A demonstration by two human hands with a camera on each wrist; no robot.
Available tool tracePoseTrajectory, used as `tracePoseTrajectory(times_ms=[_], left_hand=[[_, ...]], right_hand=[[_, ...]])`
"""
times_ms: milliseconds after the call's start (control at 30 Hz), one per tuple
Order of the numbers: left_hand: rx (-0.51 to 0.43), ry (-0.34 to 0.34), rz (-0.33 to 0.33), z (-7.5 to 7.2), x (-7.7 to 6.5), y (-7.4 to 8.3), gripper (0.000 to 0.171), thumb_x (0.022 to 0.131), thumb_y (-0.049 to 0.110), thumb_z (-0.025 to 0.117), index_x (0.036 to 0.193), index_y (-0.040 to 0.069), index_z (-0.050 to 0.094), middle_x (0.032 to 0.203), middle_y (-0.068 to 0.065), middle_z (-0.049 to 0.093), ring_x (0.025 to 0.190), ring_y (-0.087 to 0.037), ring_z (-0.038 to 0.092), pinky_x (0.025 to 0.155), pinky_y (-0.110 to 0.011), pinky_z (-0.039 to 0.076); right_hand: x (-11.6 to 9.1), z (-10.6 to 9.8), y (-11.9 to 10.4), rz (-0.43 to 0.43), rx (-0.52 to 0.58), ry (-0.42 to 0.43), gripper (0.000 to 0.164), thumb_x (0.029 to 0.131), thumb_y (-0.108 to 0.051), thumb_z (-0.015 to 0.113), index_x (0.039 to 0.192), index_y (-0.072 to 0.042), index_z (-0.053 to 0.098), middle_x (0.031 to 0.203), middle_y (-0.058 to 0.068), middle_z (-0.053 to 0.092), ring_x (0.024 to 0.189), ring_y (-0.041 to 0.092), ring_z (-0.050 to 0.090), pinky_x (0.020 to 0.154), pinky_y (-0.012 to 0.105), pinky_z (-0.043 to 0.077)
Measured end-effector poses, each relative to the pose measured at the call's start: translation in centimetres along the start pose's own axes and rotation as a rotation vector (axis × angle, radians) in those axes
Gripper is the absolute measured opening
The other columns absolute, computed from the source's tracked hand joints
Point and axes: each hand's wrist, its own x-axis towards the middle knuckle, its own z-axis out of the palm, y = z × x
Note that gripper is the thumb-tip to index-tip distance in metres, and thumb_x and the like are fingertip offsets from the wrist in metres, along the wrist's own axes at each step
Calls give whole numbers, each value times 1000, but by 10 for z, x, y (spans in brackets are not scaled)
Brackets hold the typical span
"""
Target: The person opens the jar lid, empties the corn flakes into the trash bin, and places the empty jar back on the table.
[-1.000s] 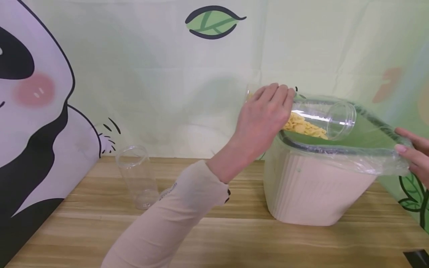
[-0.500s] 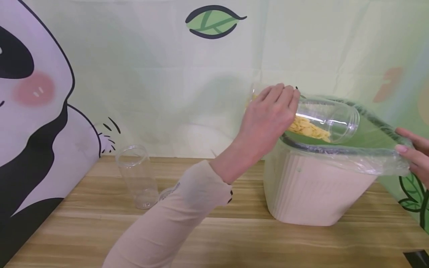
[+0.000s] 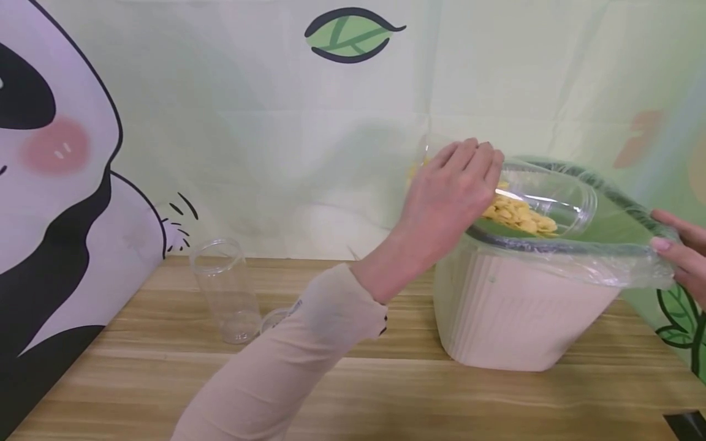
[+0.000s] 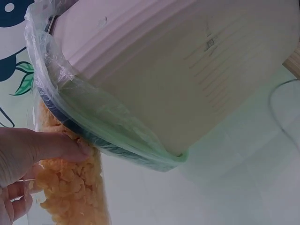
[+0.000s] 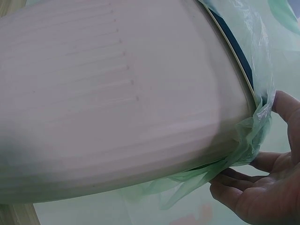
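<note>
My left hand (image 3: pixel 449 190) grips a clear plastic cup (image 3: pixel 576 196) lying nearly level above the bin's left rim, its mouth to the right. Yellow corn flakes (image 3: pixel 518 214) lie along the cup's lower side, near the mouth. In the left wrist view the thumb presses on the cup's wall, with flakes (image 4: pixel 70 187) packed behind it. A pale trash bin (image 3: pixel 529 312) stands tilted, lined with a thin green bag (image 3: pixel 634 269) folded over its dark rim. My right hand (image 3: pixel 686 248) holds the bin's right rim corner through the bag, thumb and fingers on either side in the right wrist view.
An empty clear cup (image 3: pixel 228 294) stands upright at the left of the wooden table (image 3: pixel 386 398). Beside it a clear round lid (image 3: pixel 273 318) is partly hidden by the left sleeve. A printed panda backdrop (image 3: pixel 276 153) hangs behind. A black object (image 3: pixel 686 424) lies at the lower right.
My left hand and the cup have shifted slightly right over the bin. The flakes have slid closer to the cup's mouth. The right hand and the bin have stayed put.
</note>
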Motion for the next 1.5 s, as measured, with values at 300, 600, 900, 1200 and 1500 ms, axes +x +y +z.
tracePoseTrajectory(times_ms=[300, 600, 900, 1200, 1500], left_hand=[[6, 32, 9, 1, 0, 4, 40, 90, -5, 30, 108, 11, 62, 106, 1, 62, 104, -14, 55, 94, -22, 41], [-5, 55, 5, 1, 1, 8, 44, 92, -6, 23, 104, 11, 62, 101, 2, 61, 102, -14, 55, 95, -22, 40], [10, -15, 17, 3, 0, 5, 39, 92, -5, 31, 111, 12, 60, 109, 1, 60, 108, -15, 53, 97, -23, 39], [25, -35, 19, 6, -1, 0, 36, 89, -3, 37, 113, 11, 59, 111, 1, 60, 111, -16, 52, 98, -24, 39], [28, 14, 5, 7, -2, -2, 35, 88, -3, 37, 110, 10, 60, 107, 0, 60, 109, -16, 52, 97, -24, 39]], right_hand=[[1, -2, 3, -2, 87, -12, 62, 92, -2, 46, 145, -8, 14, 151, -7, 7, 86, -13, 52, 66, 1, 40], [1, -2, 4, -14, 117, -12, 62, 92, -1, 46, 145, -7, 15, 151, -6, 7, 85, -11, 53, 66, 2, 41], [3, -1, 6, -26, 146, -35, 62, 92, 1, 45, 145, -8, 15, 152, -4, -3, 86, -11, 54, 67, 3, 42], [2, 2, 4, -26, 91, -23, 63, 92, 0, 45, 145, -6, 12, 151, -5, -8, 87, -14, 51, 67, 1, 40], [-1, 4, 1, -15, 102, -18, 62, 92, 0, 45, 145, -8, 14, 151, -6, -4, 85, -12, 52, 67, 2, 41]])
